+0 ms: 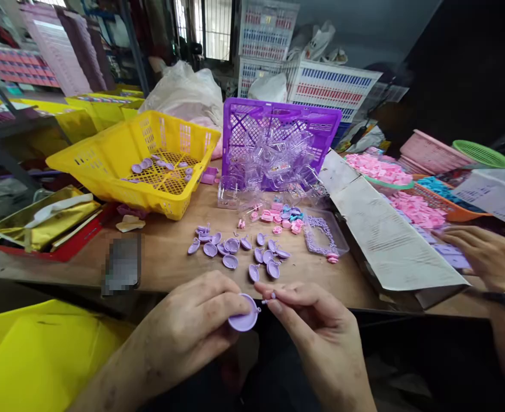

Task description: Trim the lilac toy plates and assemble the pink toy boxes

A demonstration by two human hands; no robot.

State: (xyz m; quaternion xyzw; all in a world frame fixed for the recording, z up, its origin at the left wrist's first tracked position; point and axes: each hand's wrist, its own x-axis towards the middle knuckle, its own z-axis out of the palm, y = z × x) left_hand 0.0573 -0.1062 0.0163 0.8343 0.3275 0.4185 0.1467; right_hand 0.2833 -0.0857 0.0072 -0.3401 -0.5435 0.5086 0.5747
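Pinched in my left hand [196, 320] is a round purple dish-shaped piece [243, 321] with a small loop on its right edge. Just right of that loop, the thumb and forefinger of my right hand [316, 326] hold a tiny purple part [269, 298]; a narrow gap seems to lie between the two. Several similar purple pieces [230, 261] are scattered on the wooden table [166, 263] beyond my hands. Small pink and blue parts [278, 214] lie farther back, beside a clear tray [340, 240] of purple bits.
A yellow basket [149, 194] with a few purple pieces stands at the left, near a phone [123, 260]. A purple basket [282, 109] of clear cups is behind. At right, past a cardboard divider [376, 229], another person's hand [488, 252] touches purple parts.
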